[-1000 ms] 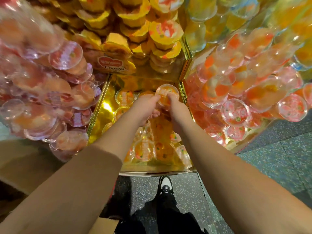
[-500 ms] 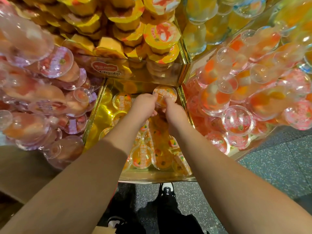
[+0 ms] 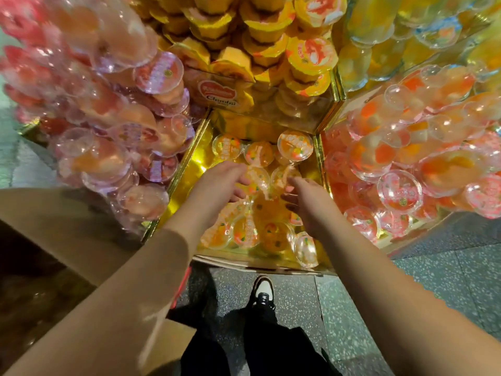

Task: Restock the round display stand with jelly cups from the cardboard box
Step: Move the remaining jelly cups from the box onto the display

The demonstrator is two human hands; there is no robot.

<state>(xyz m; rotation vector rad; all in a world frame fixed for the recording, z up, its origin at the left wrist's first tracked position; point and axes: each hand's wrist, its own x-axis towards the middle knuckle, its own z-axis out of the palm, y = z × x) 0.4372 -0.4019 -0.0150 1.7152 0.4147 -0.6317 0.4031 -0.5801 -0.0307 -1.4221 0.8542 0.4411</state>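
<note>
**Both hands over the orange jelly cups in the gold compartment**

The left hand (image 3: 217, 183) and the right hand (image 3: 306, 196) reached into the lower gold compartment (image 3: 195, 158) of the display stand, facing each other. The fingers of both hands were loosely spread and relaxed, and they clamped nothing. Between the fingertips lay orange jelly cups (image 3: 257, 177), some touching the left fingers. One more cup (image 3: 295, 145) stood tilted at the back wall. Further cups (image 3: 245, 232) lay under the wrists near the front edge. Pink cups (image 3: 108, 118) filled the left section, red-orange ones (image 3: 401, 158) the right. A cardboard box flap (image 3: 173, 346) showed below the left arm.
</note>
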